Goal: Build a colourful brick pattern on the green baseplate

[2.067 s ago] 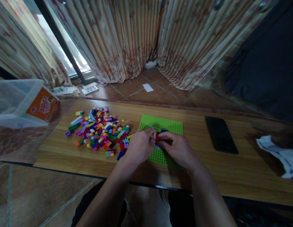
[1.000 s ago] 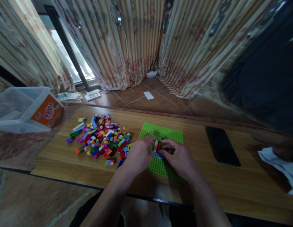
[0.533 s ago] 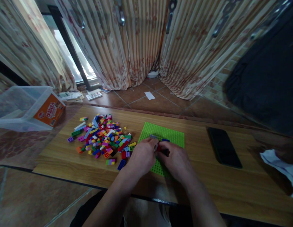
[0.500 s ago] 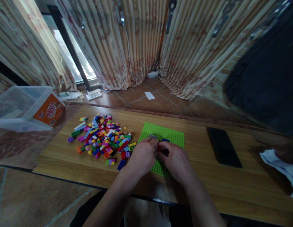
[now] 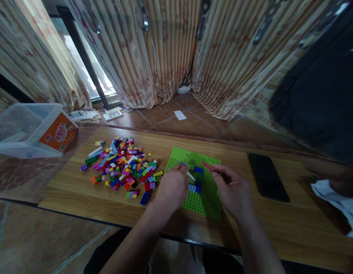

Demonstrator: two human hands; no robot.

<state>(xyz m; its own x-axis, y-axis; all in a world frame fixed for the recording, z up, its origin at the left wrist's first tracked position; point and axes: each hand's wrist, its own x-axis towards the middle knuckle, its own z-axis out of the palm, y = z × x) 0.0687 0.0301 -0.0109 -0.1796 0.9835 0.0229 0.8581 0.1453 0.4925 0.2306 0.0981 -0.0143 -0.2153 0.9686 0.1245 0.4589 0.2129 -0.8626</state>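
A green baseplate (image 5: 209, 207) lies on the wooden table. On it, blue bricks (image 5: 198, 186) and a light blue brick (image 5: 191, 188) form part of an outline, with another blue brick (image 5: 198, 169) further back. My left hand (image 5: 172, 187) is over the plate's left side, fingers closed, and a narrow white brick (image 5: 190, 176) sticks out from its fingertips. A grey brick (image 5: 182, 164) shows just beyond those fingers. Above the plate's right part, my right hand (image 5: 235, 190) pinches one end of a long, thin pinkish-red brick (image 5: 207, 166).
A heap of loose, many-coloured bricks (image 5: 125, 163) spreads left of the plate. A black phone (image 5: 268, 177) and a white cloth or paper (image 5: 334, 199) lie to the right. Beyond the table's left end stands a clear plastic bin (image 5: 28, 131) with an orange label.
My right hand has moved right, away from my left hand, and the pinkish-red brick now shows in its fingers. The bricks on the plate are more exposed. My left hand has barely moved.
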